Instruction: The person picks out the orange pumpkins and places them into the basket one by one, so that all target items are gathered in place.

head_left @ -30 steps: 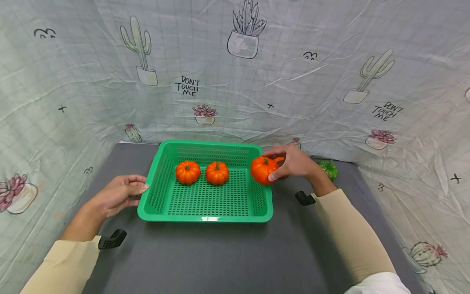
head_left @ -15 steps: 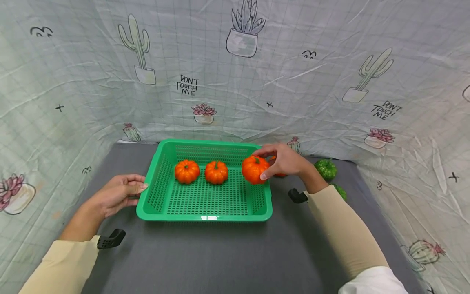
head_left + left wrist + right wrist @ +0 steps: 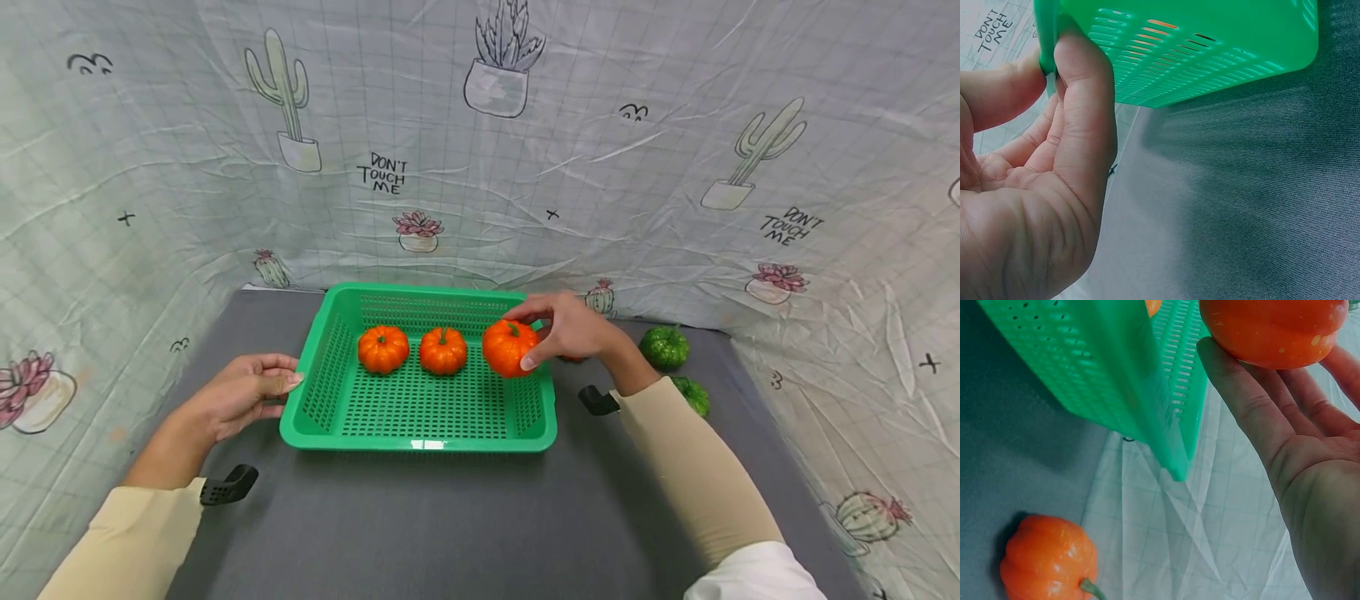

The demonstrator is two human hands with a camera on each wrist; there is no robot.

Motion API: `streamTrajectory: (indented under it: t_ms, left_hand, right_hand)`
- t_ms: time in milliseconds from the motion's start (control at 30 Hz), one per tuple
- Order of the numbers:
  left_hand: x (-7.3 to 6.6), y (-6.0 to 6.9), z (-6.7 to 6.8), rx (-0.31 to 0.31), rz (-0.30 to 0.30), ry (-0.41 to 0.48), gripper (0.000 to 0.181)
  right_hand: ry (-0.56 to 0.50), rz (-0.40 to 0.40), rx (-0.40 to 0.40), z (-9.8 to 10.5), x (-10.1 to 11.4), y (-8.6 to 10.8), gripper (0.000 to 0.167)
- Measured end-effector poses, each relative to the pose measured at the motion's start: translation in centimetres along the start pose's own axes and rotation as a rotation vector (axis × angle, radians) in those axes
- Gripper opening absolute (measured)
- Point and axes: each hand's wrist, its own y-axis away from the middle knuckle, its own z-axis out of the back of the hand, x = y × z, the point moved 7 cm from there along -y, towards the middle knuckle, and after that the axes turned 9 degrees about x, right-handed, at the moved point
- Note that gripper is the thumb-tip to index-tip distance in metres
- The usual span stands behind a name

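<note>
A green plastic basket (image 3: 420, 445) with slotted walls stands on the dark table. My left hand (image 3: 251, 393) pinches its left rim between thumb and fingers, as the left wrist view shows up close. My right hand (image 3: 573, 329) holds a small orange pumpkin (image 3: 507, 348) over the right end of the basket, thumb on the near side and fingers behind. Two orange pumpkins, one on the left (image 3: 383, 349) and one nearer the middle (image 3: 443, 351), sit side by side on the basket floor.
Another orange pumpkin (image 3: 1049, 557) lies on the table outside the basket, mostly hidden behind my right hand in the head view. Two green pumpkins, one farther back (image 3: 664, 347) and one nearer (image 3: 691, 396), lie right of my forearm. Printed cloth (image 3: 480, 192) walls the table.
My right hand has carried its pumpkin leftward, from the right rim to over the basket's inside. The green pumpkins have come into fuller view. My left hand stays on the rim.
</note>
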Motion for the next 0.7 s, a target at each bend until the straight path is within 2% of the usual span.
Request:
streamTrajectory:
  t_ms: [167, 433, 700]
  left_hand:
    - [-0.2, -0.3, 0.1, 0.005, -0.008, -0.003, 0.030]
    - [-0.2, -0.6, 0.3, 0.011, -0.003, -0.017, 0.036]
    - [0.4, -0.4, 0.2, 0.042, -0.028, 0.030, 0.020]
  right_hand:
    - [0.035, -0.003, -0.001, 0.0, 0.5, -0.6, 0.061]
    - [0.026, 0.005, 0.016, -0.3, 1.1, -1.6, 0.061]
    - [0.005, -0.008, 0.051, -1.6, 1.1, -2.2, 0.063]
